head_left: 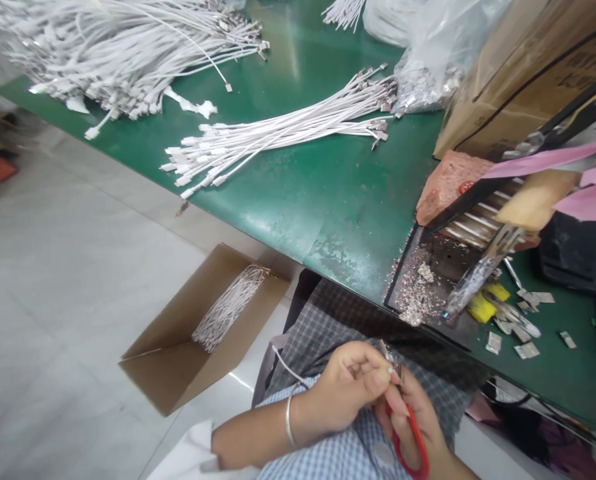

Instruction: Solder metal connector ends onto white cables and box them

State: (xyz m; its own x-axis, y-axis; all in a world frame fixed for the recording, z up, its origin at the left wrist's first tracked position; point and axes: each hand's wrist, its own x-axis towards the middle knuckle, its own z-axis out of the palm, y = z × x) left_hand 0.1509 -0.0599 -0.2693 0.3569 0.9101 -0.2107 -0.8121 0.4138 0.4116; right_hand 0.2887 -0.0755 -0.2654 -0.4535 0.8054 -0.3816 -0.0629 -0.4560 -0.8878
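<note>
Low over my lap, my left hand (345, 387) is closed in a pinch on the end of a thin white cable (287, 365), whose tail sticks out behind the wrist. My right hand (421, 397) meets it at the fingertips, wrapped round red-handled scissors (419, 440). The scissor blades point up beside the pinched cable end, which the fingers mostly hide. On the green table (303, 213) ahead lies a loose bundle of white cables (278, 130), with white plugs at the left and metal connectors at the right.
A large cable heap (128, 53) covers the far left. An open cardboard box (173, 347) on the floor holds more cables. At the right are a soldering iron (483, 270), a brick (448, 183), a yellow sponge (485, 303), loose metal connectors (527, 351) and a plastic bag (428, 73).
</note>
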